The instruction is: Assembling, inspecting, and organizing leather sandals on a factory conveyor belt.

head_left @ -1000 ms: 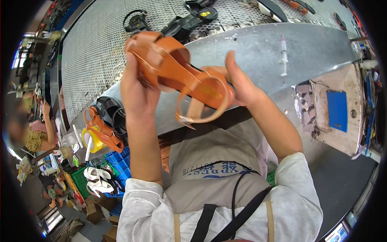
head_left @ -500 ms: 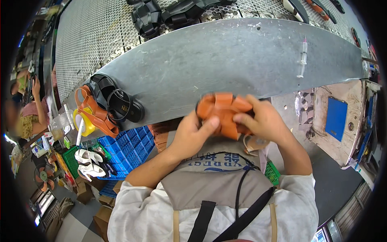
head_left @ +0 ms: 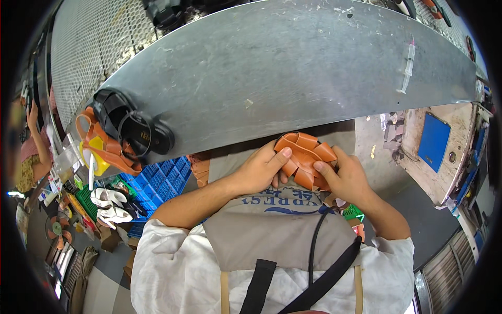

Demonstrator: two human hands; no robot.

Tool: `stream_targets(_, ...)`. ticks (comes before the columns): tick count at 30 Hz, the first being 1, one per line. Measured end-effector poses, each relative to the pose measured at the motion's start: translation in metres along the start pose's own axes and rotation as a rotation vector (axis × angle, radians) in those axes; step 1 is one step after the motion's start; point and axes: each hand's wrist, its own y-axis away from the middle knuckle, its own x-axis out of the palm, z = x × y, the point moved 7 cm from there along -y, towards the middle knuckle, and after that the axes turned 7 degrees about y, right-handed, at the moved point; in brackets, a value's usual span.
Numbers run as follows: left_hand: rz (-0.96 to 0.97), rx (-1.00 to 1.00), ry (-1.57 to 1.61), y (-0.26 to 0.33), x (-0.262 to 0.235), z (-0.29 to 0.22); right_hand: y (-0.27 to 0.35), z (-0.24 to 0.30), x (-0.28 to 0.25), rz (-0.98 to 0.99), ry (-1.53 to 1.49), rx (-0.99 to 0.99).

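Observation:
An orange sandal [head_left: 305, 152] with woven wide straps is held between my two hands, just off the table's near edge and in front of my apron. My left hand [head_left: 261, 168] grips its left side, the thumb lying on the straps. On the other side my right hand [head_left: 346, 178] has its thumb pressed on the straps and its fingers behind. The sandal's sole and the fingertips under it are mostly hidden. To the left, a black sandal [head_left: 149, 137] and a second orange sandal [head_left: 107, 148] lie at the table's edge.
A syringe [head_left: 407, 68] lies on the grey metal table [head_left: 272, 68] at the right. Black sandals [head_left: 163, 11] sit on the mesh belt [head_left: 99, 44] beyond. White shoes [head_left: 111, 206] are beside a blue crate [head_left: 157, 180] at lower left. A blue folder [head_left: 434, 142] is at right.
My hands and the orange sandal have shifted slightly down and right, and the sandal is turned to a new tilt. The whole view has shifted too, showing less of the belt.

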Motion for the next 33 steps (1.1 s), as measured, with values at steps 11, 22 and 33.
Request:
stream_targets(11,-0.145,0.056,0.149,-0.016,0.005,0.017,-0.001,0.003,-0.011,-0.074,-0.024,0.090)
stream_targets(22,-0.024,0.236,0.045,0.017,0.009,-0.034,0.001,0.031,-0.036,-0.146,0.108,-0.221)
stream_targets(33,-0.609,1.188,0.379,0.141,-0.132,-0.256,-0.017,0.050,-0.102,-0.766,-0.200,-0.468)
